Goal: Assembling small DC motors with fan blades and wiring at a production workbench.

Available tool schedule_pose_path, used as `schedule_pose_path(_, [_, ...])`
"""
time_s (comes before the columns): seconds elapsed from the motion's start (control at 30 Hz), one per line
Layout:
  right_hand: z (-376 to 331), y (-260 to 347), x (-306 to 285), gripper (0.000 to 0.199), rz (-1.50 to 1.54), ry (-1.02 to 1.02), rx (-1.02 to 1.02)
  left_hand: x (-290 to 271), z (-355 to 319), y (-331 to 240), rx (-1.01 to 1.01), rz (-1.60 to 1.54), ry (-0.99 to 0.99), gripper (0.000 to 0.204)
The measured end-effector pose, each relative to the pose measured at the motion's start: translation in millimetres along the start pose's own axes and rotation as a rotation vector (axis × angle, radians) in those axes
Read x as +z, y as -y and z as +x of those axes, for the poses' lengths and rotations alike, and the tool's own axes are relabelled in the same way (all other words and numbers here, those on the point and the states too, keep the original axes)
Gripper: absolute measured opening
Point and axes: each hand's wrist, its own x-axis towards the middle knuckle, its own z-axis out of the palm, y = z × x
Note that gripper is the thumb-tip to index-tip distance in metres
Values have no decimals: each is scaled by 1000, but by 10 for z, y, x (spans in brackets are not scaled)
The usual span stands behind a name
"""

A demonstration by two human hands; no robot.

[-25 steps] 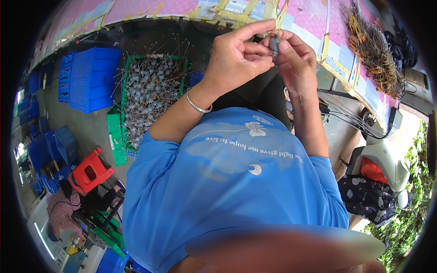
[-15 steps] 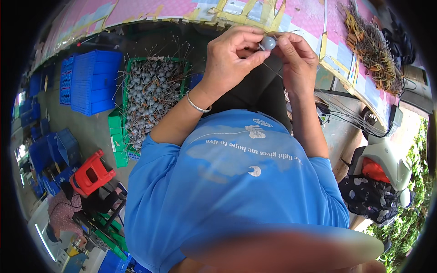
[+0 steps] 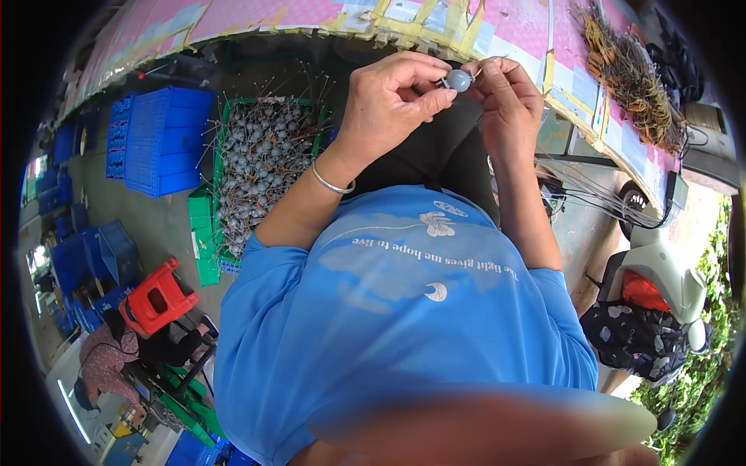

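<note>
A small, shiny grey ball-shaped part point(image 3: 459, 80) sits between my two hands, near the edge of the worktable. My left hand point(image 3: 395, 101) pinches it from its left side, where a short pale stub shows by the fingertips. On the other side, my right hand point(image 3: 509, 101) has thumb and forefinger closed on a thin yellowish wire point(image 3: 477, 74) that appears to come out of the ball. The lower fingers of both hands curl inward, partly hidden.
Pink worktable point(image 3: 528, 39) with yellow tape runs along the top, a bundle of wires point(image 3: 633, 81) at its right. A green crate point(image 3: 223, 116) of similar grey balls with wires stands left, beside blue crates point(image 3: 167, 140). Further off are a red stool point(image 3: 161, 297), a seated person point(image 3: 109, 357) and a scooter point(image 3: 660, 276).
Both hands have come slightly down, away from the table edge, with the grey ball. The ball is turned a little, and the yellowish wire at my right fingertips now shows.
</note>
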Motion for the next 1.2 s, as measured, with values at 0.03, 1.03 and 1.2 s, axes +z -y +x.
schedule_pose_path(0.03, [-20,34,1,10,3,63,19,-19,-14,-54,-103,-53,9,16])
schedule_pose_path(1.03, [-160,-166,294,15,-143,500,-114,-530,-442,-464,-146,206,55,21])
schedule_pose_path(1.2, [-68,-176,126,19,-284,377,83,-1261,-798,-302,-589,440,-172,27])
